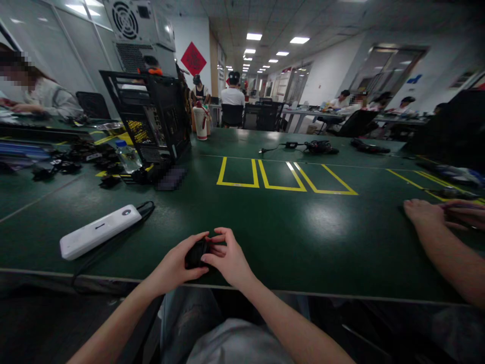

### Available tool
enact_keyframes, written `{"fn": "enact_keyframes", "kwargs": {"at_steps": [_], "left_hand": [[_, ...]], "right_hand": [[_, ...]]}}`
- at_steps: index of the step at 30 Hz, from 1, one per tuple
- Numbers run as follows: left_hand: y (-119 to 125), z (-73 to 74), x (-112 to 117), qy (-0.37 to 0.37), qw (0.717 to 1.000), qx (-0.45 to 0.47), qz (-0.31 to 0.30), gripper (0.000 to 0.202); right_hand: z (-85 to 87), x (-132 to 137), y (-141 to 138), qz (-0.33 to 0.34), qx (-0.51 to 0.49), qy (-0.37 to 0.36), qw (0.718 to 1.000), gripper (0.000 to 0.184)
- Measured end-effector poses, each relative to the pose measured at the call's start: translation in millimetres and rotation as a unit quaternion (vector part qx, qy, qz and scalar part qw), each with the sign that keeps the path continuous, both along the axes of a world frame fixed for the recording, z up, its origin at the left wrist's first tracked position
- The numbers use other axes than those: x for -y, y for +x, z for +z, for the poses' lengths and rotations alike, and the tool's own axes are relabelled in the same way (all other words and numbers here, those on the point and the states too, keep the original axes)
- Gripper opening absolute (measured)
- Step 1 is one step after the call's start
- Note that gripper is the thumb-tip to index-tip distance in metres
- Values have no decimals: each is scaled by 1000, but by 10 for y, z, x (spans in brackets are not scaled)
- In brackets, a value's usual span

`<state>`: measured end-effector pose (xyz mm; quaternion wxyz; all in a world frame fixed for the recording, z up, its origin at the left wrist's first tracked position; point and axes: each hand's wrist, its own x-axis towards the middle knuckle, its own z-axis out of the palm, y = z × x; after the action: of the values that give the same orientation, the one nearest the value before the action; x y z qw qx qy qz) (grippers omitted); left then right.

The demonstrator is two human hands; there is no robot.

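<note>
At the near edge of the table, my left hand (177, 263) is curled around a small black object (196, 254) whose exact kind I cannot make out. My right hand (227, 259) meets it from the other side, with the thumb against it and the fingers bent behind it. Both hands rest just over the green tabletop (280, 242). To their left lies a long white device (99, 231) with a black cable (146, 212) running from its end.
An open black computer case (159, 116) stands back left, beside a water bottle (128, 156) and dark parts (68, 162). Yellow tape outlines (261, 174) mark the table's middle. Coiled black cables (320, 146) lie behind them. Another person's hand (424, 212) is at the right.
</note>
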<state>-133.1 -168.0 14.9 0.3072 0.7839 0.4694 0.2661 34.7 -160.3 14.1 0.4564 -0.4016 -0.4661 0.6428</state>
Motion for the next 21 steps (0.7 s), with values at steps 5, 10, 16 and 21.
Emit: {"fn": "enact_keyframes", "kwargs": {"at_steps": [5, 10, 16, 21], "left_hand": [[-32, 26, -3, 27, 999, 9, 23, 57], [-109, 37, -31, 66, 997, -38, 10, 38], [-915, -13, -6, 65, 986, -107, 113, 40], [-1458, 3, -32, 84, 964, -155, 200, 38]], "right_hand": [[-90, -28, -163, 6, -7, 18, 1000, 57], [-23, 14, -25, 33, 50, 38, 997, 59], [3, -44, 1159, -106, 253, 123, 954, 31], [-256, -63, 2157, -260, 371, 142, 880, 27]]}}
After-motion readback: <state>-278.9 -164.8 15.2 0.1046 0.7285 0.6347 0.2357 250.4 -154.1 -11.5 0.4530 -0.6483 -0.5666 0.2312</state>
